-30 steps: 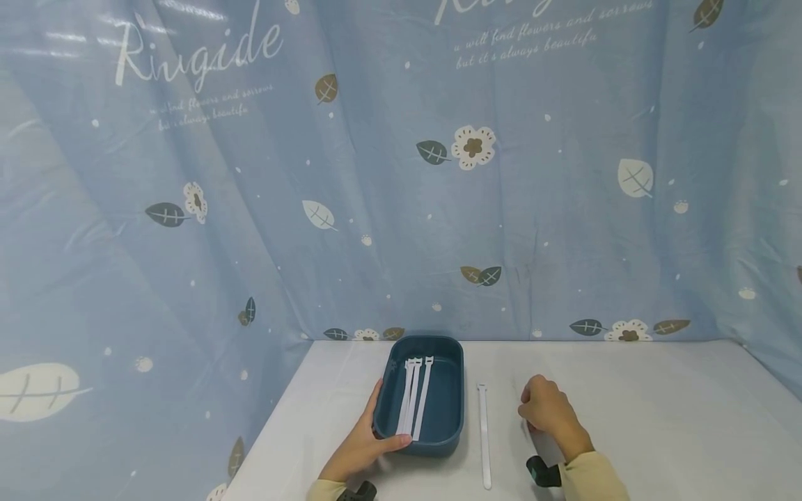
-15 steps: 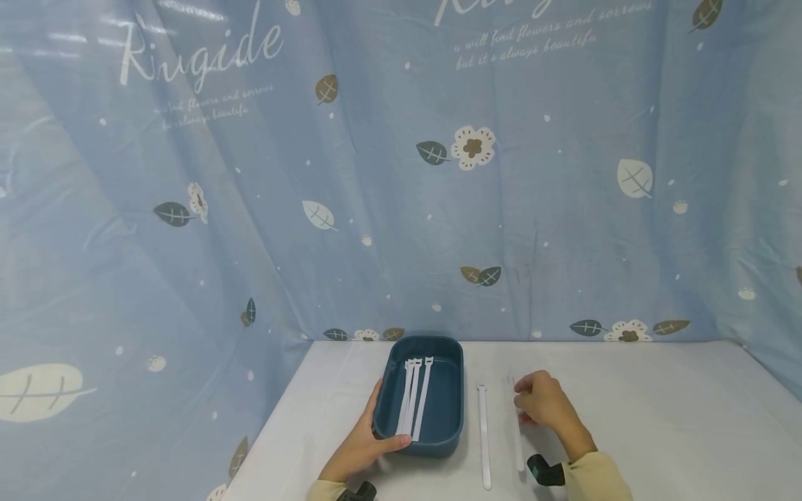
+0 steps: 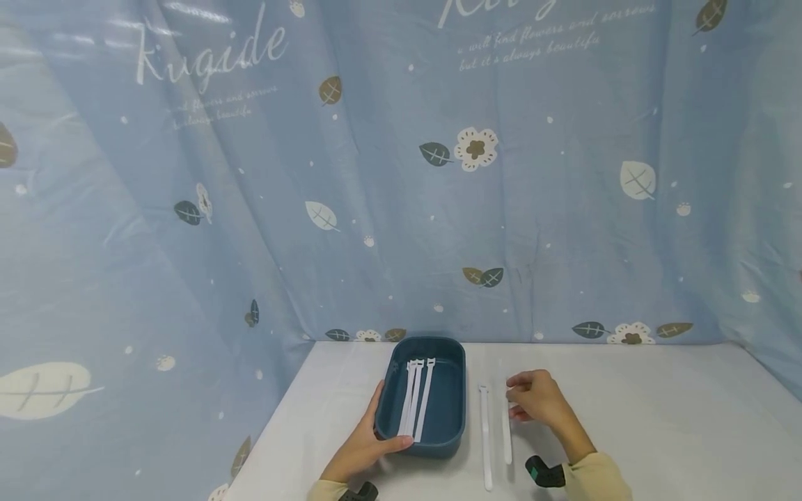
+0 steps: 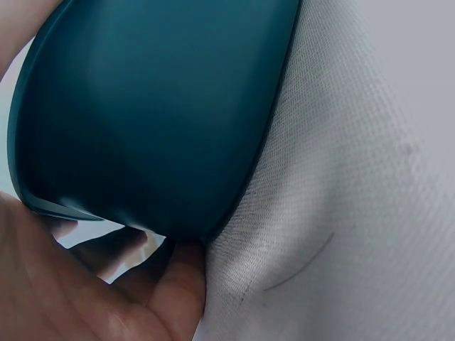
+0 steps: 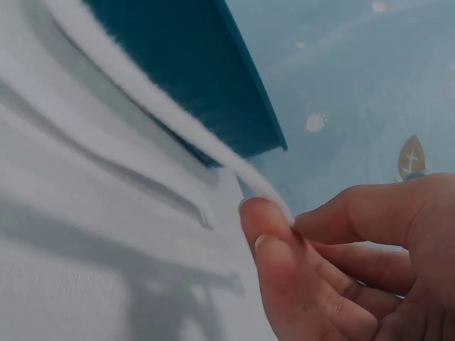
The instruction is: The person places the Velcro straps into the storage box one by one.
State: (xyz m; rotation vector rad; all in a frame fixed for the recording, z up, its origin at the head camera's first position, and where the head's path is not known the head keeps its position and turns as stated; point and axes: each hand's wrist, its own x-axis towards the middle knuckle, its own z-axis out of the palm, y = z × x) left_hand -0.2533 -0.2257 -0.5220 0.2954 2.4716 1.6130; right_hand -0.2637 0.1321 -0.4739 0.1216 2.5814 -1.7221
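My left hand (image 3: 363, 447) holds a dark blue rectangular bin (image 3: 452, 403) by its near left corner, thumb over the rim. In the left wrist view, the fingers curl around the lower side of the bin (image 4: 156, 128). Several white cable ties (image 3: 425, 400) with slotted heads lie lengthwise inside it. Thumb and fingertips of my right hand (image 3: 540, 400) pinch one end of another white hook-and-loop cable tie (image 3: 507, 438), raised over the table. The right wrist view shows the fuzzy edge of this held tie (image 5: 163, 110).
One more white tie (image 3: 485, 438) lies flat on the white table (image 3: 658, 417), between the bin and my right hand. A blue curtain (image 3: 388, 174) with leaf and flower prints hangs behind and to the left.
My right hand has lifted the cable tie off the table and carried it slightly left, toward the bin. The left hand and bin stay in place.
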